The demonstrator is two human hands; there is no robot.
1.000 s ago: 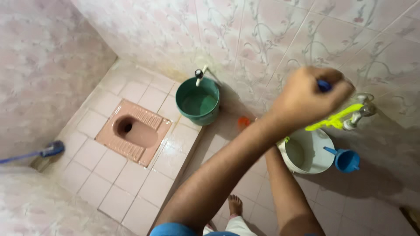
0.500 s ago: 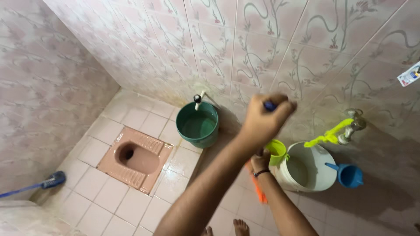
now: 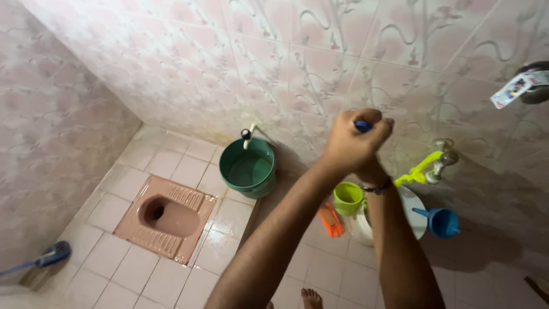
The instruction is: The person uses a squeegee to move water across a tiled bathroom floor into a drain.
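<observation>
The room is lit softly and rather dimly, with a pink cast. A dark shadow is thrown on the pale tiled floor (image 3: pixel 171 269) at lower right. Faint glare is seen on the wet tiles. The raised hands (image 3: pixel 357 143) are slightly motion-blurred, and the edges are bowed by wide-angle distortion.

This is a small home bathroom with a squat toilet. Pink floral wall tiles (image 3: pixel 320 51) cover the upper half of the frame and the left side, and plain pale floor tiles (image 3: pixel 171 166) run across the bottom. A pink squat toilet pan (image 3: pixel 166 218) is set into the raised floor at lower left. A green bucket (image 3: pixel 247 167) stands under a wall tap (image 3: pixel 247 135) at centre. To the right, a white bucket (image 3: pixel 413 214) sits below a second tap (image 3: pixel 441 162), with a blue mug (image 3: pixel 442 222) hooked on its rim and a small lime-green mug (image 3: pixel 348 198) beside it. A blue brush (image 3: pixel 51 255) lies at far lower left.
</observation>
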